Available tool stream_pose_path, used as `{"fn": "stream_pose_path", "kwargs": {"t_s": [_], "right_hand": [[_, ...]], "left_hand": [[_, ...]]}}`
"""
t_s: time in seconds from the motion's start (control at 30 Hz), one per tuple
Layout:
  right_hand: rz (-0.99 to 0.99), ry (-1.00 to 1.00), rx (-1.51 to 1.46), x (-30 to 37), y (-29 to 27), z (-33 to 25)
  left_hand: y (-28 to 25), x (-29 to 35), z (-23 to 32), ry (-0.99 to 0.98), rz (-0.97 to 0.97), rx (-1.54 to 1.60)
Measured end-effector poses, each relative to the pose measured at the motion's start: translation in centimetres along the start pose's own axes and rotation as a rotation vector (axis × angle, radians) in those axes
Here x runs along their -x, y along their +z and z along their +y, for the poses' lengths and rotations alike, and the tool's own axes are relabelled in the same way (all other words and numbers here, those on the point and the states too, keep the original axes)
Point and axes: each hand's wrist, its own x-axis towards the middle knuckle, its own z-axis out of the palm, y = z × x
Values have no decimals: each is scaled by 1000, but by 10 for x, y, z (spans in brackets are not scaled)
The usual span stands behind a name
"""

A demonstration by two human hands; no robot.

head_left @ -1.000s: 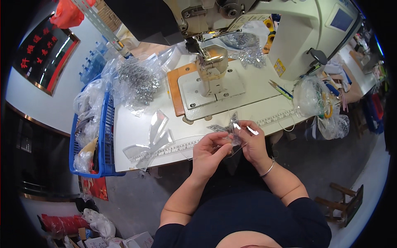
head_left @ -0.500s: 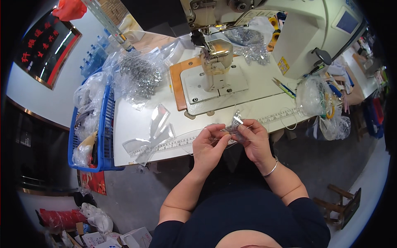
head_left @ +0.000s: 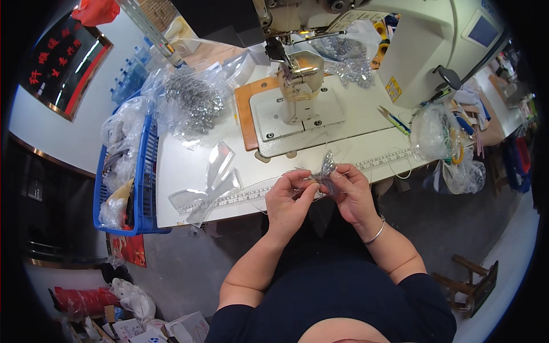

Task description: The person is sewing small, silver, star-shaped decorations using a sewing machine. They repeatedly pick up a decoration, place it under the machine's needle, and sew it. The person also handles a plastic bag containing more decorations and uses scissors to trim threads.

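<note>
At the front edge of the white sewing table, a small glittery silver piece (head_left: 327, 167) with a pointed tip is held between my two hands. My left hand (head_left: 287, 201) pinches its left side, thumb against fingers. On the other side, my right hand (head_left: 353, 193) grips it between thumb and bent fingers. Fine thread seems to run around the fingers, though where it leads is hard to make out. Just beyond the hands stands the sewing machine's post bed (head_left: 298, 106) on its metal plate. Cut clear plastic pieces (head_left: 220, 182) lie left of my left hand.
A ruler strip (head_left: 386, 163) runs along the table's front. Thread snips (head_left: 394, 120) lie at right, beside a clear bag (head_left: 432, 134). Bagged silver pieces (head_left: 194, 103) sit at left, near a blue basket (head_left: 147, 177). A wooden stool (head_left: 472, 283) stands on the floor.
The silver piece has turned between my fingers, so its pointed part now stands more upright and shows more of its glittery face. Both hands remain nearly in place.
</note>
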Motion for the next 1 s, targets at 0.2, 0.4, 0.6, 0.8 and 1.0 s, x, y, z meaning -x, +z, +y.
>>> {"fn": "stream_pose_path", "kwargs": {"t_s": [0.2,0.4,0.6,0.8,1.0], "right_hand": [[-27,26,-66,-2,-4,2],[-35,37,-118,-3,-8,7],[-30,61,-148,-3,-11,9],[-20,68,-149,-4,-12,10],[-9,68,-166,-4,-11,10]], "left_hand": [[2,0,0,23,22,-11],[4,0,0,10,47,-17],[4,-1,-4,-3,54,-22],[3,-2,-7,-40,46,11],[5,-1,-5,-62,59,11]]}}
